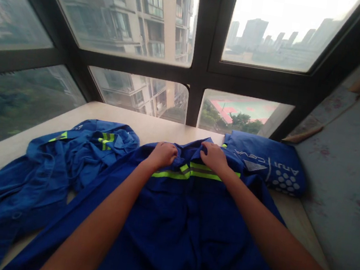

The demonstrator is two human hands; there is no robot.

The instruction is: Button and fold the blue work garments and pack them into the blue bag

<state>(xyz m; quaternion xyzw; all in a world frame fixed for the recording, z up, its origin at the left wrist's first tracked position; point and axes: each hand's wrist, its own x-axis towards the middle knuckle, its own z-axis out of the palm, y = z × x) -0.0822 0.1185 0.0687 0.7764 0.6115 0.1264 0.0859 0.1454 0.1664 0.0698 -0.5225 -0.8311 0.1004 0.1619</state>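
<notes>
A dark blue jacket (169, 214) with yellow-green and grey reflective stripes lies spread out in front of me, its collar end toward the window. My left hand (164, 154) is closed on the cloth just left of the collar opening, above the stripe. On the other side of the opening, my right hand (213, 156) pinches the cloth near the collar. The two hands are a short way apart. Both forearms reach across the jacket and cover parts of it.
On the left lies a crumpled lighter blue garment (43, 178) with reflective strips. A folded blue item (273, 161) with white lettering and dots rests at the back right. The pale ledge (102, 113) meets windows behind and a patterned wall (343, 189) at right.
</notes>
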